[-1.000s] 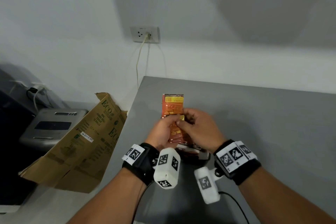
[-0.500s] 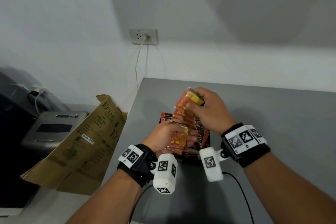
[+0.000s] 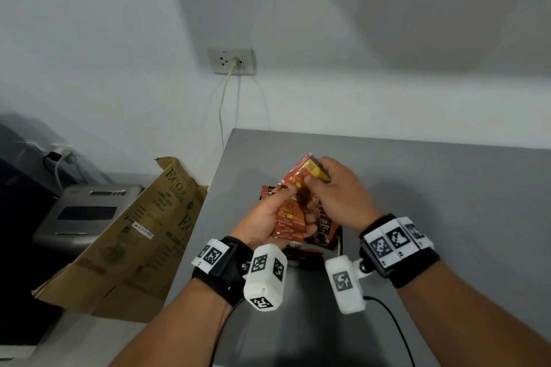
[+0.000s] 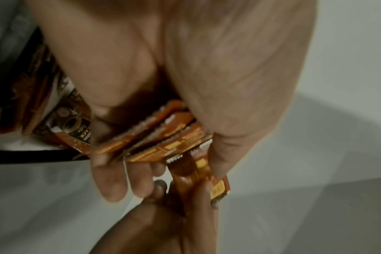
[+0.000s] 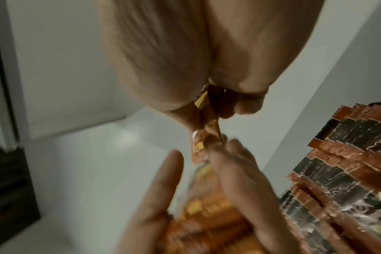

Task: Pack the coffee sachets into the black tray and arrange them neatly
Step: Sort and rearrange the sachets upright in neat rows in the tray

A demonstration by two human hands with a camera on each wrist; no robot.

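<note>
My left hand [image 3: 278, 211] holds a fanned stack of orange coffee sachets [image 3: 290, 222] above the black tray [image 3: 340, 243] on the grey table. In the left wrist view the same stack [image 4: 163, 137] lies between the thumb and fingers. My right hand [image 3: 322, 185] pinches the upper end of one sachet [image 3: 301, 176], tilted up and to the right of the stack; the right wrist view shows this sachet [image 5: 203, 137] between the thumb and fingers. Rows of sachets [image 5: 337, 171] lie packed in the tray, mostly hidden behind my hands in the head view.
The grey table [image 3: 447, 188] reaches to the white wall. A brown cardboard sheet [image 3: 134, 241] leans off its left edge beside a grey machine [image 3: 86, 214]. A cord hangs from the wall socket [image 3: 232, 61]. A black cable [image 3: 393, 325] trails near my right forearm.
My right hand has drawn one sachet up and right out of the stack, then come down a little toward the left hand. The left hand has lowered the stack over the tray.
</note>
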